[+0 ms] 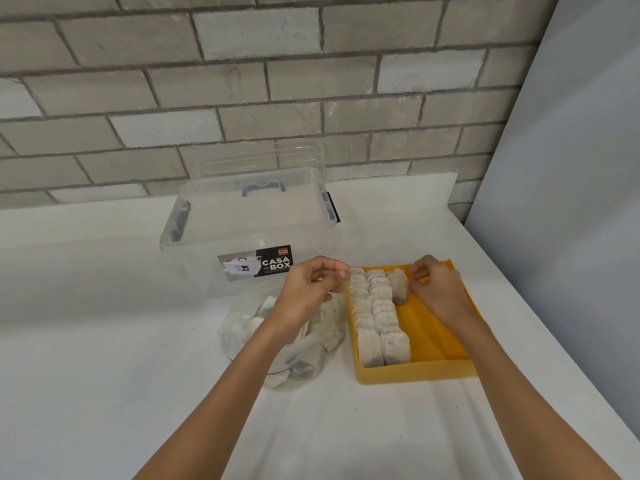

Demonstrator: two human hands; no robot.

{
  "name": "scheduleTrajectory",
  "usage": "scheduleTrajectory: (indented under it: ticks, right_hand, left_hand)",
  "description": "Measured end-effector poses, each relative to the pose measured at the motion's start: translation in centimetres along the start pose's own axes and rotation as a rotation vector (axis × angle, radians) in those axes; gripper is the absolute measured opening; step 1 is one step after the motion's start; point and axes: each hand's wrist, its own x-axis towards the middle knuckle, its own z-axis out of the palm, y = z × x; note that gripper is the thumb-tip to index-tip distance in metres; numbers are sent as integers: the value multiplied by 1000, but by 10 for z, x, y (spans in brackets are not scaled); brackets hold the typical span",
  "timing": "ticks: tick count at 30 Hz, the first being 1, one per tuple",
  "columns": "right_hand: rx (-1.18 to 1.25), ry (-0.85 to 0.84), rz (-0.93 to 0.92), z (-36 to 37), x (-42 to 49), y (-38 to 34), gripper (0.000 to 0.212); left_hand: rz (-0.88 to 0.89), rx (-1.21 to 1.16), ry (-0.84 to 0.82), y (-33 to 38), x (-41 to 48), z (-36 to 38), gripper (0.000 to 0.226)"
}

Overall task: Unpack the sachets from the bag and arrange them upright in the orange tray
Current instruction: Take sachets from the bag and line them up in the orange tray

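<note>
An orange tray (pixel 436 336) lies on the white counter, right of centre. Two rows of pale sachets (pixel 375 317) stand upright along its left side. A third row starts at the tray's far end with one sachet (pixel 397 285), and my right hand (pixel 438 289) touches it with curled fingertips. A clear plastic bag (pixel 277 336) with several loose sachets lies left of the tray. My left hand (pixel 310 292) hovers over the bag near the tray's far left corner, fingers curled; whether it pinches anything is unclear.
A clear lidded storage box (pixel 249 233) with a "CASA BOX" label stands behind the bag against the grey brick wall. A pale panel rises along the counter's right edge. White counter surface stretches to the left and toward me.
</note>
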Motion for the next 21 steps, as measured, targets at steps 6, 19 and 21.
scheduleTrajectory:
  ticks: [6, 19, 21]
  right_hand:
    - [69, -45, -166, -8, -20, -50, 12]
    - [-59, -487, -247, 90, -47, -115, 12]
    - [-67, -496, -218, 92, -47, -112, 15]
  left_hand:
    - [-21, 56, 20, -2, -10, -40, 11]
    - [-56, 588, 4, -36, -24, -86, 29]
    - [-62, 598, -17, -42, -28, -80, 20]
